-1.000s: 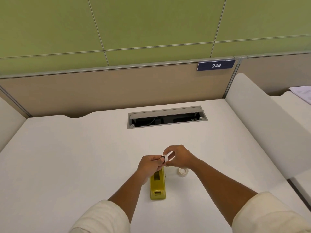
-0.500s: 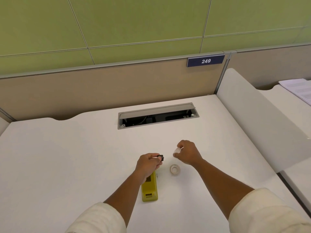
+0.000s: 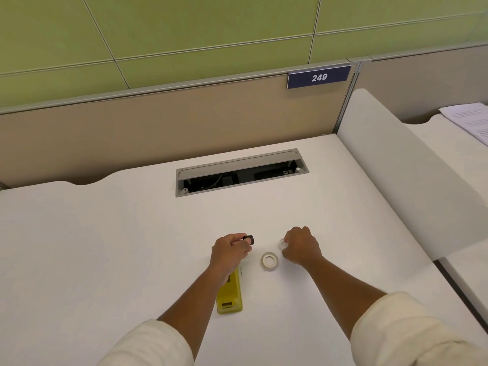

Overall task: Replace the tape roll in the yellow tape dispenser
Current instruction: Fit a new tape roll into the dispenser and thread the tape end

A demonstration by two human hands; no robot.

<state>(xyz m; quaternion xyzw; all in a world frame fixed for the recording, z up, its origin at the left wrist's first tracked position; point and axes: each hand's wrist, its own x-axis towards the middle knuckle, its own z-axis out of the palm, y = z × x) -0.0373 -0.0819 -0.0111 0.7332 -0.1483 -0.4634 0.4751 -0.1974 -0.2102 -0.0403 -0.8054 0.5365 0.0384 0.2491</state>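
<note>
The yellow tape dispenser [image 3: 230,295] lies on the white desk [image 3: 105,247], its far end hidden under my left wrist. My left hand [image 3: 230,249] is shut on a small black spool hub [image 3: 249,239], held just above the desk. A full roll of clear tape [image 3: 270,261] lies flat on the desk between my hands. To the right of it, my right hand [image 3: 301,247] is shut on a thin, nearly empty tape ring [image 3: 282,243], low over the desk.
An open grey cable tray [image 3: 241,172] is set into the desk at the back. A tan partition with a "249" sign [image 3: 319,77] stands behind it. A white divider [image 3: 406,180] rises on the right, with papers [image 3: 470,121] on the neighbouring desk.
My hands have separated: the left drew the black hub out of the thin tape ring, and the right carried the ring to the right and down toward the desk.
</note>
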